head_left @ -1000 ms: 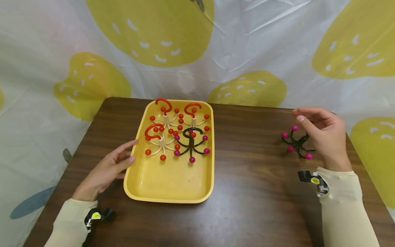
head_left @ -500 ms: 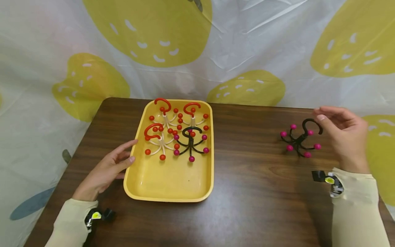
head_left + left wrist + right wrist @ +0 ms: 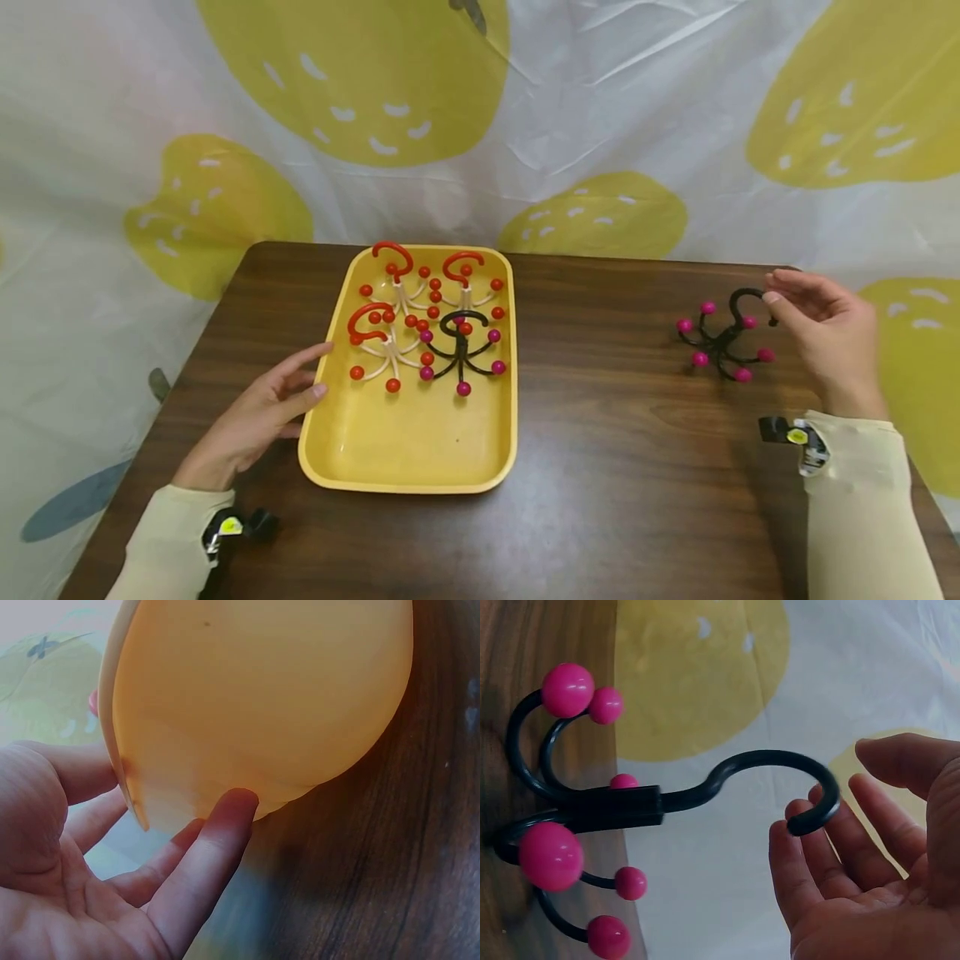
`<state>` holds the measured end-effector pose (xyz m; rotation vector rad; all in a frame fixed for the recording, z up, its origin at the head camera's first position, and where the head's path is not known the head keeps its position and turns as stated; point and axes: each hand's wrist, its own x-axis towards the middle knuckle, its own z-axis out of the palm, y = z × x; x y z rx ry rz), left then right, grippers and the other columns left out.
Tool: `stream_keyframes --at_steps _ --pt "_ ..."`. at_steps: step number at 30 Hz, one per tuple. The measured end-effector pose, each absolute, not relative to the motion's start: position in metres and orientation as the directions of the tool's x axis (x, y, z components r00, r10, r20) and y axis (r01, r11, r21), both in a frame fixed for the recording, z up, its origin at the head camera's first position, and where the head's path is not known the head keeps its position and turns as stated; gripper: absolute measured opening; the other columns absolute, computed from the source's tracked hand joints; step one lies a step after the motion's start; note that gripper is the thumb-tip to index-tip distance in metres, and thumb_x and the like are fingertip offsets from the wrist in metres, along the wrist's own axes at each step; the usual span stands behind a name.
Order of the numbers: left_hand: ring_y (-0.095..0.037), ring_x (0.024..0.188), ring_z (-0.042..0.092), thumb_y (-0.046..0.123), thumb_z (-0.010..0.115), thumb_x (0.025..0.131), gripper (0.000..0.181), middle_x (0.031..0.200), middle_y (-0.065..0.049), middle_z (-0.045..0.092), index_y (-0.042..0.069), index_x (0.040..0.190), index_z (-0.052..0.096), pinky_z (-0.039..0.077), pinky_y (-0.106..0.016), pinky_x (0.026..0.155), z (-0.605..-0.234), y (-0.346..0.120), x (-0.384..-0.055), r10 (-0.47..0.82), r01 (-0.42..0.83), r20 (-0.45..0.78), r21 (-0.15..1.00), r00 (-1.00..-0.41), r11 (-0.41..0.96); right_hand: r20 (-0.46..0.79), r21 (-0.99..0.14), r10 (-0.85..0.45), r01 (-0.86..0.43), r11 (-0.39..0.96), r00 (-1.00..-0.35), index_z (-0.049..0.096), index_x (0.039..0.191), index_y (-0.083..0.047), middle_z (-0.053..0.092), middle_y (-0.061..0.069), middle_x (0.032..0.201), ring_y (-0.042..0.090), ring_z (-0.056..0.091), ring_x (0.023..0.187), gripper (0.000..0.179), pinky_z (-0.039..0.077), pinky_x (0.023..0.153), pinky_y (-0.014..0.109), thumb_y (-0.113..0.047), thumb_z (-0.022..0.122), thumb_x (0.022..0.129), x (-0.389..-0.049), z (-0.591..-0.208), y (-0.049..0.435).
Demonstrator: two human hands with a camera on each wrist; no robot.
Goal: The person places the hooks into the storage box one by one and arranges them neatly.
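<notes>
My left hand [image 3: 258,412] rests at the left side of a yellow tray [image 3: 408,488], its fairly straight fingers touching the wall from outside. In the left wrist view a fingertip [image 3: 232,806] lies against the tray's outer side. On the right of the table stands a black multi-arm hanging hook [image 3: 723,340] with pink ball tips, its curved top leaning right. My right hand [image 3: 836,342] is at that curve. In the right wrist view the thumb [image 3: 900,761] and fingers stand apart around the end of the black hook [image 3: 622,808], not closed on it.
Inside the tray stand three white hanging hooks [image 3: 390,346] with red tops and balls, plus another black one [image 3: 461,346] with pink balls. The brown table [image 3: 600,467] meets a lemon-print curtain [image 3: 450,192] at its back edge.
My right hand first moved right, away from over the black hook, uncovering its curved top, then came slightly back left and down to it. My left hand stays at the tray.
</notes>
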<state>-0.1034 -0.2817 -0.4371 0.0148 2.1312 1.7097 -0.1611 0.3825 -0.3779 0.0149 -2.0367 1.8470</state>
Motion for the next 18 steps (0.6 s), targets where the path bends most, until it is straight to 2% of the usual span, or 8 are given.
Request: stream_keyframes --at_steps 6,14,18 --pt "-0.026 0.11 0.072 0.024 0.061 0.109 0.069 0.149 -0.034 0.045 0.022 0.169 0.027 0.066 -0.05 0.081 -0.4401 -0.2812 -0.1024 0.273 -0.233 -0.288 0.948 -0.918 0.217 0.28 -0.959 0.218 -0.26 0.116 -0.935 0.072 0.127 0.006 0.082 -0.006 0.109 0.002 0.076 0.096 0.035 0.057 0.08 0.01 0.006 0.077 0.092 -0.1624 -0.3851 0.3826" --pt "-0.028 0.11 0.073 0.024 0.063 0.108 0.07 0.148 -0.035 0.046 0.022 0.169 0.027 0.066 -0.051 0.081 -0.4422 -0.2829 -0.1005 0.287 -0.234 -0.287 0.95 -0.914 0.207 0.22 -0.974 0.189 -0.203 0.105 -0.957 0.075 0.123 0.002 0.083 -0.007 0.102 0.005 0.079 0.085 0.028 0.06 0.072 0.013 0.004 0.074 0.095 -0.1556 -0.3883 0.3809" --pt "-0.03 0.109 0.074 0.023 0.065 0.107 0.071 0.148 -0.036 0.046 0.022 0.169 0.028 0.066 -0.051 0.079 -0.4387 -0.2837 -0.1039 0.282 -0.22 -0.274 0.953 -0.92 0.209 0.203 -0.96 0.216 -0.151 0.235 -0.955 0.077 0.123 -0.005 0.082 -0.013 0.096 -0.001 0.077 0.083 0.029 0.057 0.065 0.011 0.0 0.077 0.094 -0.156 -0.3853 0.3792"
